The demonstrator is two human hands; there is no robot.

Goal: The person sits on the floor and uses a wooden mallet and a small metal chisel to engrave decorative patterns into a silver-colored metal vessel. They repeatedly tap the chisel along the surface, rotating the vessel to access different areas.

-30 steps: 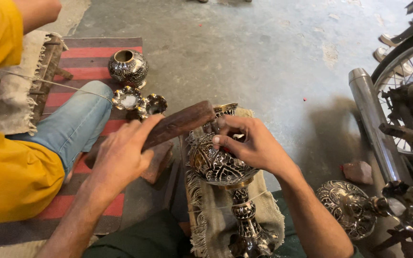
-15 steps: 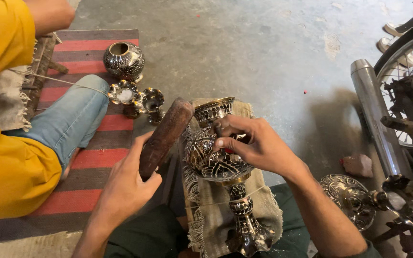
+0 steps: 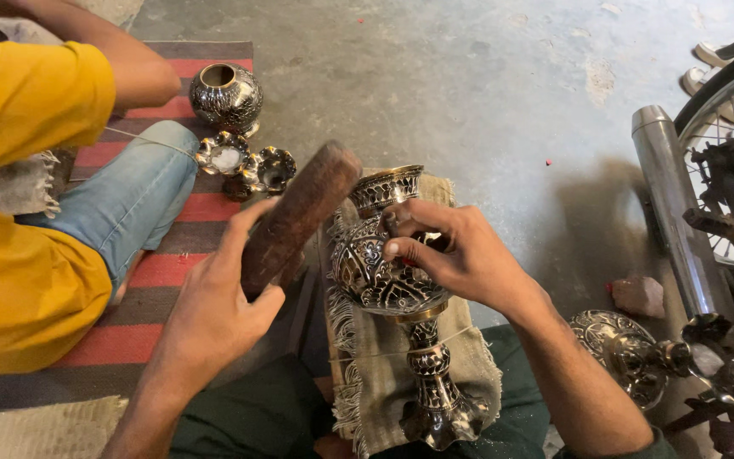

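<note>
Head view: my left hand (image 3: 214, 314) is closed around a brown wooden block (image 3: 299, 217). The block sticks up and away from my grip, tilted, and its far end is close to the top of the metal vase (image 3: 384, 272). I cannot tell if the block touches it.

My right hand (image 3: 452, 255) is on the vase. My fingers (image 3: 405, 251) curl over its round middle, pinching something small against it; I cannot tell what. The vase is shiny, with dark carved patterns. It lies on a tan cloth (image 3: 469, 361) over my lap, its mouth pointing away from me and its foot near me.

Left of my left hand, another person in a yellow shirt (image 3: 27, 280) and blue jeans sits on a red striped rug (image 3: 104, 340). Beyond my grip, on that rug, stand a round metal pot (image 3: 227, 98) and two small metal bowls (image 3: 248, 166). Right of my right hand lies another carved metal piece (image 3: 630, 353), beside a motorbike pipe (image 3: 677, 212).
</note>
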